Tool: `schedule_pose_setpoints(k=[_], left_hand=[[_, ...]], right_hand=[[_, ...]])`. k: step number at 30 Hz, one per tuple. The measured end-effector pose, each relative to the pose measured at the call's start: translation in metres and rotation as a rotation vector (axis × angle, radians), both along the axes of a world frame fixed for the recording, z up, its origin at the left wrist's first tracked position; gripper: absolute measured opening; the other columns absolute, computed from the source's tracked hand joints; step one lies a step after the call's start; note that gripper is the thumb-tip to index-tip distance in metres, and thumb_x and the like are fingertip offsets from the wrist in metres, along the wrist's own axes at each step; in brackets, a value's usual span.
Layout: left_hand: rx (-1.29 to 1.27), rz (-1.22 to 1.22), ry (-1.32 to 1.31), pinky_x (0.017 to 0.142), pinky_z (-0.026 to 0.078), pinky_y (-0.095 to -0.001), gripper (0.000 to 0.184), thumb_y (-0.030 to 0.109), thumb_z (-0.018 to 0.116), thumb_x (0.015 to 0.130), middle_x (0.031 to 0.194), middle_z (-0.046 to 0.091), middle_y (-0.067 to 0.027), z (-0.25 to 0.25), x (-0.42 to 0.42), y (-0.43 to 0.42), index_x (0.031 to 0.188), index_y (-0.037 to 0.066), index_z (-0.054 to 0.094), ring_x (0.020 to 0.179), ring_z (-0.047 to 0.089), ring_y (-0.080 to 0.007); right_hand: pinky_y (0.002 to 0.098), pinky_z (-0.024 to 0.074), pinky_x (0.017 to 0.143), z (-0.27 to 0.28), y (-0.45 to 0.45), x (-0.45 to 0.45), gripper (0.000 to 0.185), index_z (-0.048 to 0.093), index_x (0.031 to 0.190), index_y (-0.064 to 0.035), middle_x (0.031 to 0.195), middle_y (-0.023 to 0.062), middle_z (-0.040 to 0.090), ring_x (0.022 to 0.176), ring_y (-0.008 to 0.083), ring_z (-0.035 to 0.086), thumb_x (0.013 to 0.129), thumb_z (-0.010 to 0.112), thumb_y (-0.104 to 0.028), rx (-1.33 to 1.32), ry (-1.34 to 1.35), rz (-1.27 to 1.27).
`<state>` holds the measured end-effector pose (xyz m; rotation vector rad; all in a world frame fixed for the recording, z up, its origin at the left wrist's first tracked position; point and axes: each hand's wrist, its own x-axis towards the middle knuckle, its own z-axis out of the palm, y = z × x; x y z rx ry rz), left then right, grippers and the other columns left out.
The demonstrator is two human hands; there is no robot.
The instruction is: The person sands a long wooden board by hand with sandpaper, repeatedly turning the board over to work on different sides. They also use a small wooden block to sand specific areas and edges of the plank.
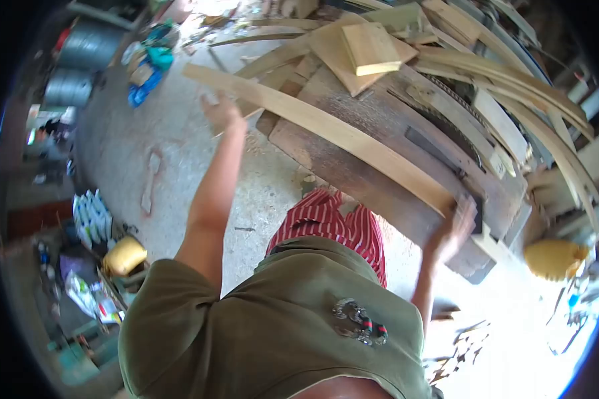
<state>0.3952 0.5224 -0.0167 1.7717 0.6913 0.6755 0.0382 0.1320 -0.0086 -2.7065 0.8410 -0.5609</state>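
Long pale plank (343,136) crosses the dark workbench (363,110) from eleven to three o'clock, its far end jutting over concrete floor (173,126), left hand (223,114) spread-fingered just beside, right hand (452,229) blurred at three, grip impossible to tell, curved timbers (506,76) crowding two o'clock.

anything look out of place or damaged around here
Mostly clutter: a pale block sits askew on a flat wooden piece, and crumpled blue and green plastic lies on the floor. An irregular patch marks the floor; crack or stain, I can't tell. The long board shows no obvious damage.
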Motion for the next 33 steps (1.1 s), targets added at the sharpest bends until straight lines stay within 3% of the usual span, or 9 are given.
schedule_pose_setpoints(k=[1,4,5,7,12,16,23,25,33], left_hand=[[-0.363,0.067,0.060,0.110,0.035,-0.0511,0.066,0.030,0.067,0.091,0.147,0.043,-0.0181,0.037,-0.006,-0.010,0.146,0.006,0.040,0.136,0.041,-0.0323],[-0.460,0.098,0.156,0.102,0.042,-0.0536,0.068,0.039,0.071,0.087,0.146,0.044,-0.0160,-0.049,0.069,0.068,0.142,0.008,0.045,0.130,0.046,-0.0332],[-0.731,-0.283,-0.027,0.096,0.047,-0.0507,0.068,0.048,0.074,0.082,0.136,0.052,-0.0141,-0.100,0.104,0.105,0.134,0.009,0.052,0.122,0.052,-0.0311],[-0.779,-0.136,0.255,0.091,0.051,-0.0468,0.074,0.045,0.073,0.085,0.127,0.056,-0.0113,-0.041,0.098,0.068,0.141,0.009,0.039,0.108,0.060,-0.0272],[-0.918,-0.330,0.291,0.092,0.049,-0.0479,0.056,0.052,0.069,0.087,0.114,0.061,-0.0099,-0.061,0.125,0.063,0.122,0.010,0.055,0.105,0.060,-0.0248],[-0.992,-0.428,0.165,0.092,0.049,-0.0473,0.049,0.050,0.059,0.093,0.106,0.063,-0.0082,-0.092,0.137,0.066,0.119,0.009,0.054,0.098,0.062,-0.0250],[-1.193,-0.412,0.170,0.089,0.051,-0.0442,0.030,0.035,0.062,0.087,0.094,0.064,-0.0082,-0.073,0.115,0.067,0.096,0.007,0.060,0.094,0.063,-0.0263],[-1.494,-0.730,-0.031,0.088,0.051,-0.0451,0.031,0.037,0.062,0.083,0.088,0.065,-0.0075,-0.082,0.117,0.078,0.088,0.006,0.063,0.090,0.064,-0.0262],[-1.709,-0.677,-0.264,0.097,0.046,-0.0498,0.040,0.044,0.061,0.079,0.094,0.066,-0.0063,-0.064,0.095,0.061,0.100,0.010,0.066,0.092,0.062,-0.0263]], right_hand=[[0.0492,0.0184,0.121,0.000,0.028,0.027,0.058,0.042,0.148,-0.0117,0.157,0.0092,0.035,0.147,0.0283,0.027,0.091,0.042,0.001,-0.008,0.014,0.112],[0.0444,0.0263,0.119,0.015,0.127,0.117,0.054,0.050,0.141,-0.0088,0.153,0.0106,0.041,0.142,0.0286,0.037,0.088,0.048,0.000,-0.004,-0.029,0.410],[0.0434,0.0272,0.120,0.016,0.154,0.140,0.048,0.052,0.137,-0.0047,0.152,0.0117,0.041,0.142,0.0288,0.038,0.089,0.051,-0.004,0.083,-0.056,0.487],[0.0427,0.0276,0.120,0.017,0.190,0.169,0.047,0.052,0.136,-0.0028,0.151,0.0122,0.043,0.141,0.0291,0.038,0.089,0.054,-0.005,0.056,-0.067,0.629],[0.0455,0.0242,0.120,-0.003,0.108,0.100,0.064,0.042,0.146,-0.0095,0.154,0.0109,0.038,0.144,0.0289,0.033,0.084,0.052,0.001,-0.062,0.044,0.202],[0.0485,0.0292,0.116,-0.019,0.010,0.014,0.046,0.048,0.139,-0.0030,0.146,0.0215,0.045,0.139,0.0358,0.039,0.093,0.047,-0.008,-0.095,-0.025,-0.349],[0.0483,0.0303,0.117,0.010,0.183,0.163,0.050,0.048,0.139,-0.0036,0.147,0.0179,0.045,0.139,0.0353,0.039,0.089,0.050,-0.004,0.017,-0.190,0.184],[0.0486,0.0312,0.116,0.020,0.221,0.185,0.047,0.049,0.138,-0.0032,0.145,0.0185,0.047,0.137,0.0362,0.042,0.091,0.048,-0.003,0.048,-0.159,0.421],[0.0512,0.0290,0.114,-0.008,0.072,0.011,0.039,0.050,0.135,0.0000,0.145,0.0198,0.047,0.136,0.0392,0.041,0.098,0.044,-0.010,-0.109,-0.053,-0.252]])
